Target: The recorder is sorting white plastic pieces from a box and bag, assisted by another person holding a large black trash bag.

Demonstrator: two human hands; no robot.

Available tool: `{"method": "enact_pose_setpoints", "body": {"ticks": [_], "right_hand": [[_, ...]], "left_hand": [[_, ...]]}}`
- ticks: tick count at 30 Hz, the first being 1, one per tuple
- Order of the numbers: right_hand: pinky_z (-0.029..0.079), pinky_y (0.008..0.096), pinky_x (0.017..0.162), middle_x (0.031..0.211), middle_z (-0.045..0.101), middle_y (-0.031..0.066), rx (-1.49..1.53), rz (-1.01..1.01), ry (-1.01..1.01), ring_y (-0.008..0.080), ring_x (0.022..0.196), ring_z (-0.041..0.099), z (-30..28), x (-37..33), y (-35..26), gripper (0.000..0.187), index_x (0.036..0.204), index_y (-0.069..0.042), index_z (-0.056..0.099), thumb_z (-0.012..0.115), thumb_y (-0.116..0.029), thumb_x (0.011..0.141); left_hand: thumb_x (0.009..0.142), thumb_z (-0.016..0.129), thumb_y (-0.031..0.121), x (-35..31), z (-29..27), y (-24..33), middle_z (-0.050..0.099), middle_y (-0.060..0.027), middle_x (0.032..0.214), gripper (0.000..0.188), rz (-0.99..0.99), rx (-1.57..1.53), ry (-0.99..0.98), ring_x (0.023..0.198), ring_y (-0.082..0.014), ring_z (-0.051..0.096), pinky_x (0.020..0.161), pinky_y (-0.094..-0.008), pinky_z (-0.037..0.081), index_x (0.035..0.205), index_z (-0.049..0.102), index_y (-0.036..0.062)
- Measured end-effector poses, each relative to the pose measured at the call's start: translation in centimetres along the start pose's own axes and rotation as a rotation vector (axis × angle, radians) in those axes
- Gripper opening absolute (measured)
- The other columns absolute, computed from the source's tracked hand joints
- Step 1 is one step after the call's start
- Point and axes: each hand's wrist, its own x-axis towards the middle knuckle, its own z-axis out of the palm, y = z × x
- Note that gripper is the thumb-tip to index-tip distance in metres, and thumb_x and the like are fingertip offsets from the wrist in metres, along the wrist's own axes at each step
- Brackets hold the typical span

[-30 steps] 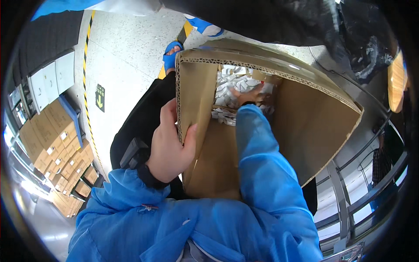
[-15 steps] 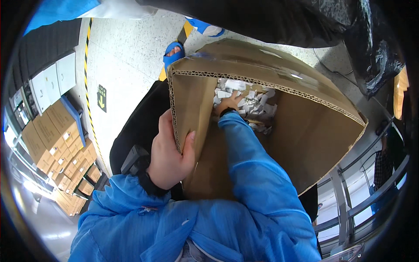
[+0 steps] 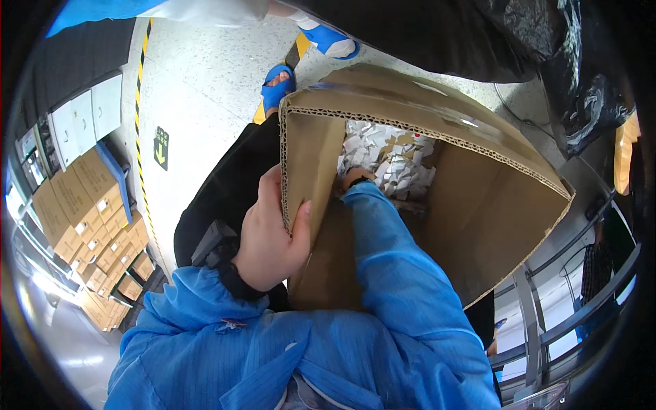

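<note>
A large, open cardboard box (image 3: 492, 212) is tilted toward me. White and brown paper scraps (image 3: 393, 157) lie in its far end. My left hand (image 3: 273, 232) is closed around the box's left edge, with the thumb inside and the fingers outside. Deep inside the box is my right hand (image 3: 353, 178), at the left side of the scraps. Its fingers are sunk among the pieces and hidden, so whether it holds any cannot be seen.
Beyond the box stands a person in blue sandals (image 3: 279, 85). Black plastic sheeting (image 3: 588, 75) hangs at the upper right, near a metal railing (image 3: 540, 328). Stacked cartons (image 3: 96, 225) are on the left. Yellow-black tape (image 3: 141, 102) marks the floor.
My right hand has gone from lying spread on top of the scraps to being buried at their left side. The scraps have shifted into a fuller heap. My left hand keeps its hold.
</note>
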Motion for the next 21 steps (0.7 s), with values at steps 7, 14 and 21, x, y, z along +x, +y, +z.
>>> {"method": "enact_pose_setpoints", "body": {"ticks": [7, 14, 21], "right_hand": [[0.048, 0.0402, 0.089, 0.116, 0.062, 0.0140, 0.048, -0.046, 0.096, 0.0301, 0.108, 0.059, -1.1, -2.9, 3.9, 0.035, 0.114, -0.009, 0.063, 0.051, -0.030, 0.089], [0.035, 0.0468, 0.103, 0.139, 0.041, 0.0115, 0.144, 0.236, 0.206, 0.0314, 0.131, 0.036, -3.3, -6.7, 15.9, 0.044, 0.128, -0.014, 0.052, 0.055, -0.025, 0.086], [0.028, 0.0568, 0.106, 0.153, -0.001, 0.0107, 0.063, 0.334, 0.466, 0.0426, 0.139, 0.000, -6.0, -10.1, 12.6, 0.100, 0.140, -0.042, 0.026, 0.085, -0.031, 0.060]], "left_hand": [[0.083, 0.053, 0.005, -0.1, -0.5, -0.8, 0.058, -0.0281, 0.104, 0.048, 0.031, -0.014, -0.017, 0.092, -0.0445, 0.060, 0.077, -0.0451, 0.049, 0.125, 0.033, -0.0048], [0.085, 0.052, 0.003, -0.3, -0.5, -1.1, 0.059, -0.0266, 0.103, 0.045, -0.012, -0.033, -0.016, 0.098, -0.0426, 0.059, 0.081, -0.0414, 0.048, 0.126, 0.034, -0.0021], [0.085, 0.053, 0.008, -0.3, 0.0, -1.2, 0.057, -0.0266, 0.107, 0.046, 0.024, -0.024, -0.008, 0.092, -0.0438, 0.059, 0.076, -0.0467, 0.048, 0.126, 0.034, -0.0023]]}}
